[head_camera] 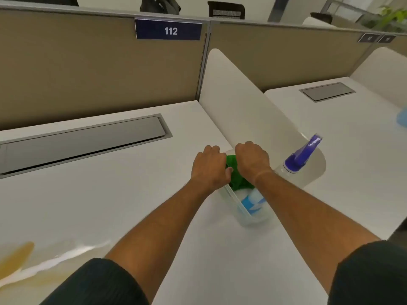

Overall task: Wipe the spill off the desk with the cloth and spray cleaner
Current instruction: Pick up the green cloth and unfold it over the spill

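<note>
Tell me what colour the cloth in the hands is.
Green; the cloth shows between both hands in the head view.

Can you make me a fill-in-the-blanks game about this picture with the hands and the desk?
1. Both hands, left and right, are grabbing a cloth that is ____ in colour.
2. The sign on the divider wall shows the number ____.
3. The spray bottle has a ____ top.
4. The yellowish spill lies on the desk near the ____ sleeve.

Missing words: green; 112; purple; left
</note>
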The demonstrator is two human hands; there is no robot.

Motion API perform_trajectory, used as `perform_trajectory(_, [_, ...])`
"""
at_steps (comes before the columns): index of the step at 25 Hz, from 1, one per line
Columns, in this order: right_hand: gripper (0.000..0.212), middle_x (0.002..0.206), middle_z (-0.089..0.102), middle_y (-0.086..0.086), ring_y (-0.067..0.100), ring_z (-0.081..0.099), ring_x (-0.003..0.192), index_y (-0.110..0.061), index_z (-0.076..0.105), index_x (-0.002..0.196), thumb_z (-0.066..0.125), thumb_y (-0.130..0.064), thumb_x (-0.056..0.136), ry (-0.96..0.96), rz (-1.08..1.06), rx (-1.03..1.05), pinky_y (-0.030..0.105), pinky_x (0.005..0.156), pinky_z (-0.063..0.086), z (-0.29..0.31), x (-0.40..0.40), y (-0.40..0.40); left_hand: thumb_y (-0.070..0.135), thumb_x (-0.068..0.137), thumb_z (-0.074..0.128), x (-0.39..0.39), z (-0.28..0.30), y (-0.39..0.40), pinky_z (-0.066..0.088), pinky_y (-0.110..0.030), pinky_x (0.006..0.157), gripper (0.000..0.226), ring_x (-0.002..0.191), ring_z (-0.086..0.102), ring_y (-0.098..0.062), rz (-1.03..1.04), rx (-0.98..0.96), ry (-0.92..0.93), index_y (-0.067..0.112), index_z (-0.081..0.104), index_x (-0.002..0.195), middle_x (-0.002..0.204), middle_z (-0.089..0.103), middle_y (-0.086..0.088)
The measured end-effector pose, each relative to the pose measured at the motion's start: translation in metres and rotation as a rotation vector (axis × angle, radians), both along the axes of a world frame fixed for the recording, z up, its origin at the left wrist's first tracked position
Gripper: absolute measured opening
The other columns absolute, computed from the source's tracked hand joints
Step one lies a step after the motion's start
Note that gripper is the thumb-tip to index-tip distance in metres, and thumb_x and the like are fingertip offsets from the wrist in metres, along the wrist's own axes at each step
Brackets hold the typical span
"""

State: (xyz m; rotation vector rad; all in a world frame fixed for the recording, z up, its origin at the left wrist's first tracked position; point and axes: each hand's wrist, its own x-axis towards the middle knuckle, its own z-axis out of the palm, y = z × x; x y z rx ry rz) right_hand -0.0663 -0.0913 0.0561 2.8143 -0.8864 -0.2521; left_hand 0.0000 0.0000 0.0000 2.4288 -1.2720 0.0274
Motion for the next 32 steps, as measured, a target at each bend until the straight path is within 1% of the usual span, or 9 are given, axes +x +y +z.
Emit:
perform_trajectory(3, [0.025,0.11,0.058,0.013,0.027,0.061,0.096,-0.006,0.055,0.116,0.061,-0.009,0.091,0.03,-0.068,0.011,0.031,0.068,0.043,-0.004,0.005,-0.009,0.047,0.082,0.064,0.005,-0.002,-0.007,0.047,-0.035,0.076,0.04,0.096,0.052,-0.023,0.0,0.03,0.025,0.012,0.068,0.1,0.099,0.059,-0.007])
perform_trajectory(9, [0.029,0.111,0.058,0.012,0.026,0.062,0.099,-0.007,0.056,0.117,0.063,-0.006,0.089,0.056,-0.125,-0.018,0.03,0.066,0.042,-0.009,0.013,-0.018,0.05,0.08,0.069,0.004,-0.003,-0.015,0.044,-0.033,0.073,0.045,0.098,0.048,-0.022,-0.025,0.056,0.019,0.011,0.069,0.102,0.097,0.059,-0.007])
perform_trajectory(12, [0.028,0.107,0.06,0.011,0.024,0.062,0.095,-0.007,0.057,0.115,0.065,-0.006,0.088,0.084,-0.132,-0.034,0.029,0.064,0.042,-0.011,0.014,-0.019,0.039,0.082,0.07,0.003,-0.004,-0.017,0.04,-0.029,0.069,0.034,0.098,0.048,-0.02,-0.015,0.077,-0.005,0.012,0.069,0.104,0.094,0.062,-0.006])
perform_trajectory(17, [0.028,0.107,0.062,0.011,0.024,0.064,0.095,-0.007,0.06,0.113,0.067,-0.005,0.086,0.094,-0.149,-0.044,0.029,0.065,0.044,-0.009,0.011,-0.018,0.03,0.085,0.069,0.002,-0.004,-0.018,0.046,-0.028,0.074,0.021,0.097,0.049,-0.019,0.015,0.088,0.033,0.015,0.069,0.1,0.091,0.065,-0.005])
perform_trajectory(22, [0.026,0.104,0.062,0.01,0.024,0.062,0.096,-0.009,0.06,0.11,0.069,-0.008,0.086,0.079,-0.104,-0.135,0.03,0.069,0.044,0.005,0.012,-0.011,0.025,0.09,0.06,0.006,0.0,-0.006,0.05,-0.034,0.077,0.016,0.094,0.051,-0.02,0.047,-0.031,0.1,0.013,0.07,0.096,0.088,0.067,-0.006])
perform_trajectory(25, [0.022,0.104,0.061,0.01,0.024,0.059,0.097,-0.01,0.06,0.107,0.067,-0.01,0.086,0.03,-0.061,-0.205,0.03,0.07,0.04,0.021,0.016,-0.003,0.025,0.088,0.063,0.01,0.01,0.006,0.053,-0.041,0.075,0.016,0.088,0.056,-0.022,0.099,-0.15,0.181,0.012,0.071,0.093,0.085,0.069,-0.006])
perform_trajectory(27, [0.022,0.104,0.06,0.011,0.024,0.059,0.097,-0.011,0.059,0.107,0.067,-0.012,0.087,-0.006,-0.031,-0.239,0.03,0.07,0.039,0.034,0.018,0.003,0.024,0.086,0.066,0.014,0.019,0.016,0.056,-0.041,0.073,0.017,0.082,0.06,-0.022,0.132,-0.24,0.25,0.01,0.072,0.094,0.087,0.07,-0.006])
perform_trajectory(29, [0.024,0.105,0.06,0.011,0.023,0.058,0.096,-0.011,0.058,0.109,0.068,-0.016,0.088,-0.032,-0.002,-0.265,0.03,0.072,0.041,0.048,0.018,0.01,0.024,0.086,0.067,0.019,0.03,0.027,0.057,-0.04,0.073,0.017,0.079,0.062,-0.021,0.156,-0.316,0.294,0.011,0.072,0.096,0.089,0.07,-0.005])
perform_trajectory(32, [0.023,0.106,0.061,0.012,0.025,0.059,0.096,-0.01,0.06,0.109,0.067,-0.015,0.088,-0.117,0.027,-0.244,0.03,0.074,0.044,0.073,0.018,0.024,0.021,0.084,0.069,0.028,0.051,0.048,0.056,-0.037,0.073,0.016,0.079,0.062,-0.02,0.181,-0.398,0.283,0.011,0.072,0.096,0.091,0.071,-0.005])
